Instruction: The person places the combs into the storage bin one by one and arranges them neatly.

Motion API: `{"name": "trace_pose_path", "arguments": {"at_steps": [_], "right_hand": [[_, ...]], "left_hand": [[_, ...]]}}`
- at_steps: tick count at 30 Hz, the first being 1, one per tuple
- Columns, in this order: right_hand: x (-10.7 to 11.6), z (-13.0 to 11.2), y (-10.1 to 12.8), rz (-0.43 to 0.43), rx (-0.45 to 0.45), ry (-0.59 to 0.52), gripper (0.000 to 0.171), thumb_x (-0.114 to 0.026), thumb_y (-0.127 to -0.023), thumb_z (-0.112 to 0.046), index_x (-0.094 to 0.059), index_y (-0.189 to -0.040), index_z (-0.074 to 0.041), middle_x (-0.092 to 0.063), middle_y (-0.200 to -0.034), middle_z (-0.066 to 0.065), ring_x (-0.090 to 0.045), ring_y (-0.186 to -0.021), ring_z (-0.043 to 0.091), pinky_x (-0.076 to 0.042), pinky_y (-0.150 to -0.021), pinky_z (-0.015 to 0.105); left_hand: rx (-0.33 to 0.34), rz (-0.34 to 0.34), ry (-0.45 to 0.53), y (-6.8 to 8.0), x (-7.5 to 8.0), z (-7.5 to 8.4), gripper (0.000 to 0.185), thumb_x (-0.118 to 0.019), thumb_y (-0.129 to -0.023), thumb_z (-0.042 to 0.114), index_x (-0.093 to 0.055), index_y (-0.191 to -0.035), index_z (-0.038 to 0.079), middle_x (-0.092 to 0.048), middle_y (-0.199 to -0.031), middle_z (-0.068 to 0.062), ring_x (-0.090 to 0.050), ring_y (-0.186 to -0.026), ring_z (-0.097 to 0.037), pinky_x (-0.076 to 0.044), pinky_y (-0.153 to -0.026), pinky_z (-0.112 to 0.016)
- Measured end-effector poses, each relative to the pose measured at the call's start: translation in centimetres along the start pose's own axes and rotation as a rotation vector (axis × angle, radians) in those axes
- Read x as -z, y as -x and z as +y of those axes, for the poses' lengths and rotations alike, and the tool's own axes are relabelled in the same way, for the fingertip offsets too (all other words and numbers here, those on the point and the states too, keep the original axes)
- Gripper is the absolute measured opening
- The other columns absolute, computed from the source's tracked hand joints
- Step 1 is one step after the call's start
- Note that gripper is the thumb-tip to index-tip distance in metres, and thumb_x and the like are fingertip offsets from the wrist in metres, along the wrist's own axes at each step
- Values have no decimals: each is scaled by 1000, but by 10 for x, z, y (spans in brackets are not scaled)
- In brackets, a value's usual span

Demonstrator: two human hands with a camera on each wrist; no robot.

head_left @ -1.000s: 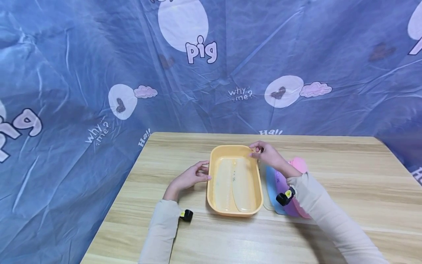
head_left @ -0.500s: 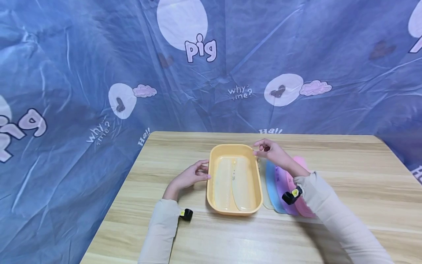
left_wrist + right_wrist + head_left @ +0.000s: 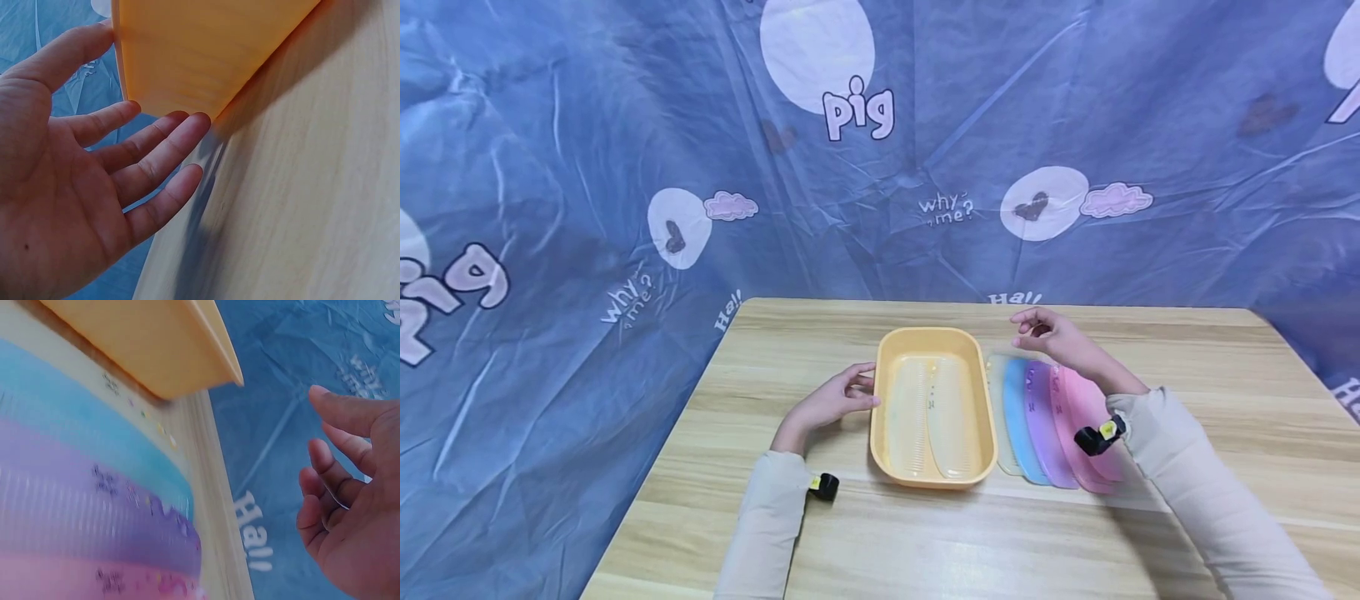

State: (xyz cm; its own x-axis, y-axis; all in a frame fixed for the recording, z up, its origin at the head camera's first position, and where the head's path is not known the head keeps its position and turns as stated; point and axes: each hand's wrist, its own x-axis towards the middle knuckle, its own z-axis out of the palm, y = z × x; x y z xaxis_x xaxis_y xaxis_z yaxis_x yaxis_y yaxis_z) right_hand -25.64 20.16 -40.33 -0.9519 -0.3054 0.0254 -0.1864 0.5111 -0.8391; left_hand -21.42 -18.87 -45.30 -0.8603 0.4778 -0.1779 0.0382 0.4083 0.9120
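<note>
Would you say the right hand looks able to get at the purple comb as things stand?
Probably yes: the right hand holds nothing near the purple comb, whose far end appears uncovered, with nothing between. The blue comb lies close alongside, so lifting one alone might be fiddly.

At least six combs, one tray

We count two pale combs in the tray; beside it, one clear comb, one blue comb, one purple comb and pink combs, one or two, we cannot tell. We see two hands, two wrist cameras, one table, one cloth.
</note>
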Motion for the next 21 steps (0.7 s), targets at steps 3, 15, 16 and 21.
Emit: {"name": "trace_pose_path", "arguments": {"at_steps": [3, 15, 16, 21], "right_hand": [[9, 6, 5, -10, -2, 23, 41, -65, -91, -13, -51, -126, 3, -52, -102, 7, -50, -86, 4, -45, -72, 17], [41, 47, 33, 7, -34, 12, 48, -63, -93, -15, -46, -133, 5, -59, -102, -8, -53, -90, 0, -46, -78, 16], [43, 51, 35, 15, -36, 19, 48, -63, -93, -16, -46, -133, 4, -60, -101, -10, -53, -90, 0, -46, -77, 16], [54, 65, 44, 50, -53, 26, 40, -63, -93, -19, -52, -130, -9, -58, -102, -17, -51, -91, -3, -45, -77, 15]], "left_hand": [[3, 0, 4, -1, 0, 0, 69, -66, -92, 21, -31, -150, 11, -52, -135, -18, -56, -117, -28, -42, -105, -46], [-6, -10, 14, -2, -2, -2, 69, -65, -92, 21, -30, -150, 10, -52, -135, -19, -57, -117, -28, -41, -106, -46], [-7, -11, 14, -2, -2, -2, 69, -65, -92, 21, -30, -150, 10, -52, -135, -19, -57, -117, -29, -41, -106, -47], [-9, -12, 10, 0, -2, 0, 68, -65, -93, 21, -30, -151, 11, -52, -134, -19, -57, -117, -29, -41, -106, -46]]}}
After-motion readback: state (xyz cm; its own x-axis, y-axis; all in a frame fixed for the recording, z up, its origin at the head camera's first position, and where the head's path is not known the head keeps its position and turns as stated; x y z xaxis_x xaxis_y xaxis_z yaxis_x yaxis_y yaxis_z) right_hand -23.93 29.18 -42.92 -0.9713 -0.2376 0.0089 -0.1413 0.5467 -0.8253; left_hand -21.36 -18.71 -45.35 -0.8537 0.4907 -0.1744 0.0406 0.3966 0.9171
